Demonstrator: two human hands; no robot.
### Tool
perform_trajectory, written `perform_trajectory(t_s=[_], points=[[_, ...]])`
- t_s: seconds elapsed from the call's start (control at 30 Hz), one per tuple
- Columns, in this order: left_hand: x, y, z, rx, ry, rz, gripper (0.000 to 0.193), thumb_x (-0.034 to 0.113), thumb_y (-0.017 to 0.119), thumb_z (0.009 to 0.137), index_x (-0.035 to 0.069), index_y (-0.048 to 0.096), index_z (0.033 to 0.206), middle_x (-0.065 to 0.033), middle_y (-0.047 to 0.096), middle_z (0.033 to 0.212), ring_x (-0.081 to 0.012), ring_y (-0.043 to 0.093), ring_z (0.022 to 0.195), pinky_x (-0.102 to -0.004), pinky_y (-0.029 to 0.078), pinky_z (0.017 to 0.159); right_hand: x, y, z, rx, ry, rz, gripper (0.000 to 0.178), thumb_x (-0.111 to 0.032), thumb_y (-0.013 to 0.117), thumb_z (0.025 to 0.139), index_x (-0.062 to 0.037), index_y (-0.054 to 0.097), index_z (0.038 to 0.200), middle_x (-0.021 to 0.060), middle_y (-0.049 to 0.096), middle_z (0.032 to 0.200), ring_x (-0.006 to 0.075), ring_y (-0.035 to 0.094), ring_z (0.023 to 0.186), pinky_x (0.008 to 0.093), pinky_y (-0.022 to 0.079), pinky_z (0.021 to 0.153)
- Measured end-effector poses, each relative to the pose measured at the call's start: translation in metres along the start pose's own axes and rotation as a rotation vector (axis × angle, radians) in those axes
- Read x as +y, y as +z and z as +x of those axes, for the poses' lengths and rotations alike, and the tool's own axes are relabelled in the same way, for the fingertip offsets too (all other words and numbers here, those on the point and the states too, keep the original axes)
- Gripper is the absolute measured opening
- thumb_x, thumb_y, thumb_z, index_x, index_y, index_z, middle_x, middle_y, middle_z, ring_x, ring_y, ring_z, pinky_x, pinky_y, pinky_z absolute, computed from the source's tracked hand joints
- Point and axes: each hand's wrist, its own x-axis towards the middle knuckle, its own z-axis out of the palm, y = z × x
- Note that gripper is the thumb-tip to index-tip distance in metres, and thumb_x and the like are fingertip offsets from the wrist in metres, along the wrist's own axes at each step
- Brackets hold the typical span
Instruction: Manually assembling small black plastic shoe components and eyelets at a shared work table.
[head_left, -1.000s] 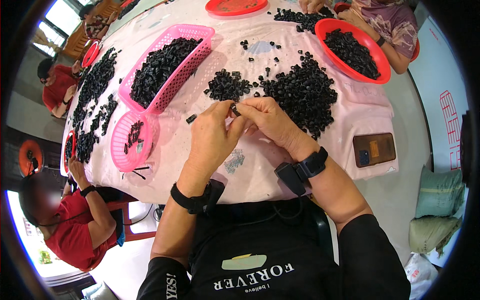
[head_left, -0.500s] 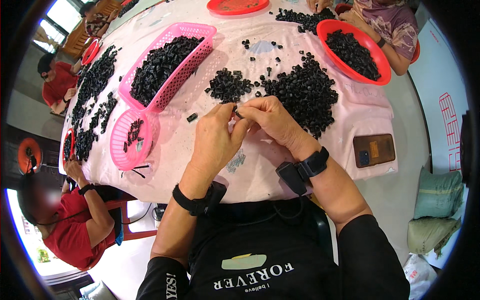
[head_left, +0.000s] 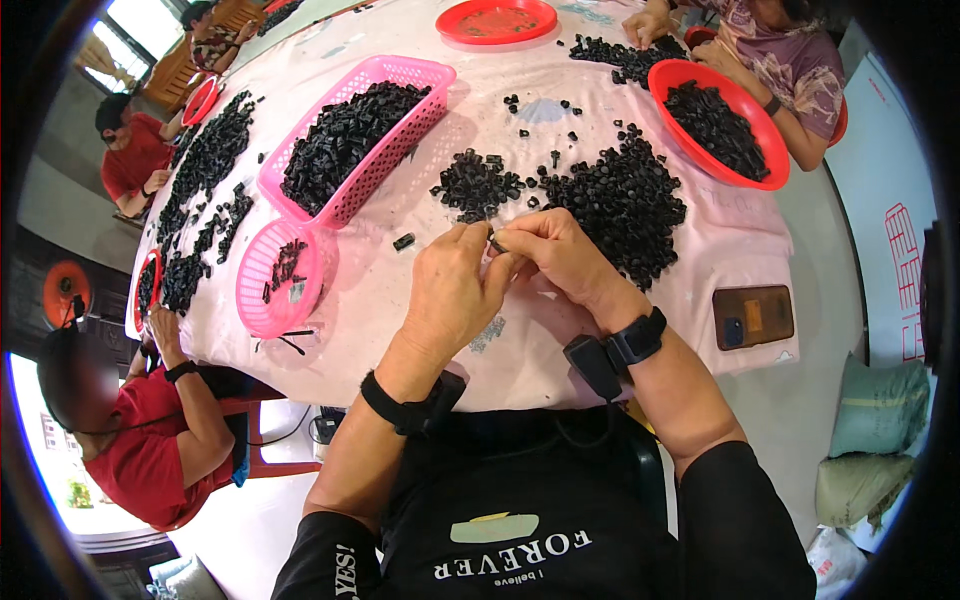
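Observation:
My left hand [head_left: 450, 285] and my right hand [head_left: 562, 252] meet over the near middle of the table, fingertips pinched together. Between them is a small black plastic part [head_left: 495, 243], mostly covered by the fingers. Just beyond my hands lies a small heap of black plastic pieces [head_left: 475, 185]. A larger heap of rounded black caps [head_left: 625, 205] spreads beside and beyond my right hand. One loose black piece [head_left: 403, 242] rests on the cloth left of my left hand.
A pink basket [head_left: 447, 78] of black pieces and a round pink basket [head_left: 246, 275] stand left. Right are a red tray [head_left: 768, 172] of pieces and a phone [head_left: 753, 318]. A red plate [head_left: 497, 38] sits at the back. Several people work around the table.
The whole view has shifted slightly, so the table's things appear a little farther right and lower. My hands stay together, with fingers still pinched on the small part.

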Motion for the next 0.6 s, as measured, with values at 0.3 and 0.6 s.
perform_trajectory(t_s=[0.3,0.6], points=[[-0.004,-0.003,0.002,-0.014,0.062,0.06,0.019,0.014,0.07,0.084,-0.003,0.062,0.088,-0.0208,0.064,0.08,-0.0386,0.064,0.07,-0.0432,0.05,0.063,-0.003,-0.002,0.001,-0.017,0.001,-0.052,0.027,-0.017,0.061,0.098,0.0015,0.073,0.082,0.0051,0.071,0.073,0.0094,0.067,0.063,0.0236,0.054,0.058],[-0.007,0.002,-0.005,0.06,0.011,-0.068,0.019,0.013,0.07,0.082,-0.001,0.062,0.092,-0.0195,0.065,0.081,-0.0399,0.065,0.071,-0.0448,0.051,0.062,0.003,0.004,0.001,-0.024,0.048,0.045,0.024,-0.017,0.058,0.101,0.0011,0.073,0.096,0.0057,0.072,0.079,0.0082,0.068,0.066,0.0225,0.055,0.061]])
